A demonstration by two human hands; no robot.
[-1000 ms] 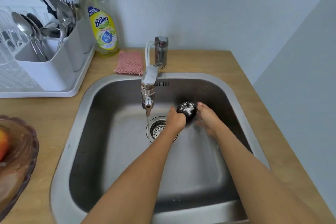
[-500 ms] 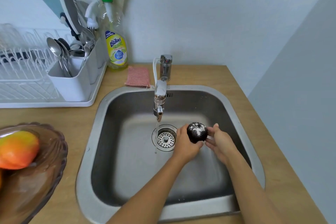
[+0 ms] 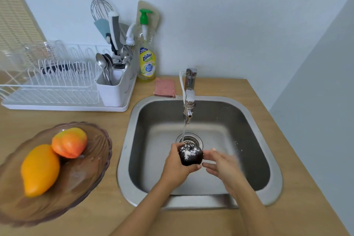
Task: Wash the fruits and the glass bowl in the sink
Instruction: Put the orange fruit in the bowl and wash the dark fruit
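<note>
Over the steel sink (image 3: 132, 120), my left hand (image 3: 175, 166) grips a dark, round fruit (image 3: 190, 155) dusted with white powder, just below the thin water stream from the tap (image 3: 188, 101). My right hand (image 3: 220, 165) is beside the fruit on its right, fingers straight and reaching toward it, blurred. On the counter to the left stands the brown glass bowl (image 3: 92, 168), holding a yellow mango (image 3: 39, 169) and an orange-red peach-like fruit (image 3: 70, 142).
A white dish rack (image 3: 57, 90) with a cutlery holder (image 3: 113, 90) sits at the back left. A dish soap bottle (image 3: 146, 55) and a pink sponge cloth (image 3: 164, 87) are behind the sink. A wall closes off the right side.
The view has pulled back and swung left, bringing the bowl and its fruits into sight. Both hands with the dark fruit have shifted left, under the stream near the drain.
</note>
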